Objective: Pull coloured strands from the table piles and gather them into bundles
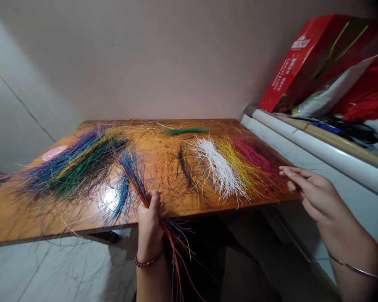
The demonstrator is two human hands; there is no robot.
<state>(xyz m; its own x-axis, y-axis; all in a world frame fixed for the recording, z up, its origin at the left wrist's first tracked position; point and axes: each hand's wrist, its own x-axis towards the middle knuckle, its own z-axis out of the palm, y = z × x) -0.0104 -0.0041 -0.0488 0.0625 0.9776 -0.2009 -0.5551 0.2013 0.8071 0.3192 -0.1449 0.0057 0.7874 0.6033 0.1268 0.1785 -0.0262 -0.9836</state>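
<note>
My left hand [150,218] is closed round a bundle of blue and orange strands [136,178] at the table's front edge; the strands stick out above the fist and hang down below it. Over the right front corner of the table, my right hand [305,186] has its thumb and fingers pressed together near the red strands [253,155]; whatever they may pinch is too small to make out. White strands [219,170] and yellow strands [242,163] lie left of the red ones. Loose orange strands [168,170] and black strands [186,167] are nearer the middle.
Blue, yellow and green strands [78,163] cover the left of the wooden table [176,209]. Green strands [187,131] lie at the back, before the wall. At right, a white ledge [327,144] carries a red box [297,58], a plastic bag and cables.
</note>
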